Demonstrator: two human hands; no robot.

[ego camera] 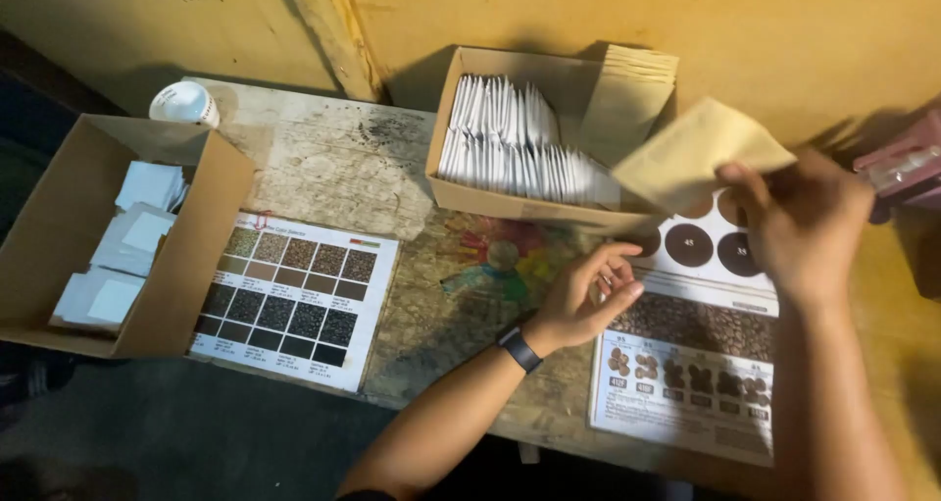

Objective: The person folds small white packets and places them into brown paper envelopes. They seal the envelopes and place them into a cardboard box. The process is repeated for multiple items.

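worn wooden table [333, 158] against a yellow wall [588, 21], right hand [804, 222] pinching a tan paper pouch [701, 153] above the chart sheet [701, 364], left hand [583, 300] loosely curled, seemingly empty, beside the box of white sachets [520, 143], open cardboard box [118, 231] at the left edge, bare wood between

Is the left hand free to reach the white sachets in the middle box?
Probably yes: the left hand is empty, just in front of the open-topped box, and nothing lies between it and the white sachets.

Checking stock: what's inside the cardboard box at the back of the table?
The box holds a packed row of white sachets standing on edge, with tan paper bags at its right end. Its bottom is covered.
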